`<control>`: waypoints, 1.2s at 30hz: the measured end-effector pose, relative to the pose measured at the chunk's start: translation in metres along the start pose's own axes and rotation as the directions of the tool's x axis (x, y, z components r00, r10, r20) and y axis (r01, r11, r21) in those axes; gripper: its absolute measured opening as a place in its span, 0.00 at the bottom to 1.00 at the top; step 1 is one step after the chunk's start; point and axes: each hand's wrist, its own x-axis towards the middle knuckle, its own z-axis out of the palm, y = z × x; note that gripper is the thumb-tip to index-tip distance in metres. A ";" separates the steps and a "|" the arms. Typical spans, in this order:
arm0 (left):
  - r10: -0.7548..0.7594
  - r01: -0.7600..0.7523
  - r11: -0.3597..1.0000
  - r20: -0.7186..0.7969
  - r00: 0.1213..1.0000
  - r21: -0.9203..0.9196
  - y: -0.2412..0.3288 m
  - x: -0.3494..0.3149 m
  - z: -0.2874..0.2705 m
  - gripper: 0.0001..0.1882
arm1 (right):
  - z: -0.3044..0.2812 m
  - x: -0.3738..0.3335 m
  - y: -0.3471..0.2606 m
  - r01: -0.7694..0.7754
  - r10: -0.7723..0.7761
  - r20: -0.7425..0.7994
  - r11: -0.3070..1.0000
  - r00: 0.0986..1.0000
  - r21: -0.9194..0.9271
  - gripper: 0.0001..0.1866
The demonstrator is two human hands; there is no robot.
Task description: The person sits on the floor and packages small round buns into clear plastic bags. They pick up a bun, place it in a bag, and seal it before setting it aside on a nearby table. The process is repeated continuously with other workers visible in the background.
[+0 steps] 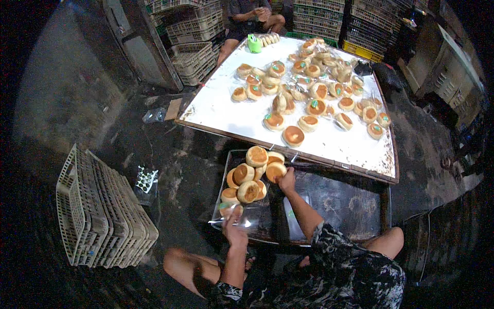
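Note:
My right hand [287,181] grips a round, flat bun [275,172] with a browned face, at the right side of a small heap. The other buns [248,191] are piled loose at the left end of a dark tray [345,206] in front of me. At the heap's near edge my left hand [235,233] is closed on a clear plastic bag [246,223] with a green mark on it. The bag's film shines and its mouth is hard to make out. More clear bags [298,216] lie flat in the tray, between my forearms.
A white-topped table [221,110] beyond the tray carries many buns, several bagged, and a bright green object [254,44]. Stacked crates [105,216] stand at left, others [190,56] at the back. Another person [252,15] sits behind the table. A punctured white sheet [146,178] lies on the floor.

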 end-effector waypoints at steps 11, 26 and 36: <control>-0.240 0.247 0.969 0.280 0.929 0.010 -0.036 -0.022 -0.002 0.26 | -0.152 -0.141 -0.090 -0.330 0.078 0.467 0.808 0.881 0.488 0.51; -0.666 -0.912 -0.411 0.677 0.314 0.019 -0.171 0.017 -0.151 0.24 | -0.189 0.001 -0.161 0.376 -0.359 -0.116 0.906 0.926 0.193 0.10; -0.413 -0.586 0.207 0.613 0.674 0.784 -0.064 -0.044 -0.020 0.08 | -0.191 -0.204 -0.040 -0.108 0.086 0.462 0.994 0.883 0.021 0.11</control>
